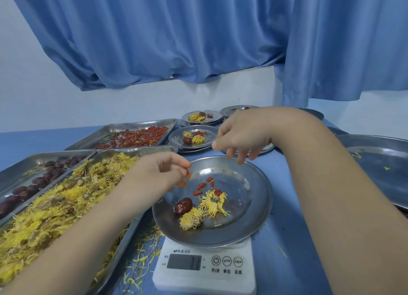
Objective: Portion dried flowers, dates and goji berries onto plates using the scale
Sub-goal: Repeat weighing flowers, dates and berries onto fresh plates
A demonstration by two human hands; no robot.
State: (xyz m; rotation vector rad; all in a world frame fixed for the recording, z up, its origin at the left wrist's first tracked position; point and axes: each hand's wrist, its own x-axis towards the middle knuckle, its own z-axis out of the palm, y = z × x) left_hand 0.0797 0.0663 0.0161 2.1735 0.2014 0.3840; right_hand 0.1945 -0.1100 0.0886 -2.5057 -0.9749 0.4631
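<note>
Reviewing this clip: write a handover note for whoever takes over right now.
Left hand pinches goji berries over the plate on the scale. Right hand hovers at its far rim, nothing seen in it.
Plate holds one date, two flowers and a few berries.
Done: filled plates sit behind.
Left: finish the berries, check the display (unreadable here), set the plate aside.

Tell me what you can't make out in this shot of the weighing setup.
Scale display: head view, reading too blurred.
Far plate: head view, mostly behind the right hand.
Tray of dates: head view, cut off by the left edge.
Goji berries pinched in the left hand: fingers hide how many.
</note>
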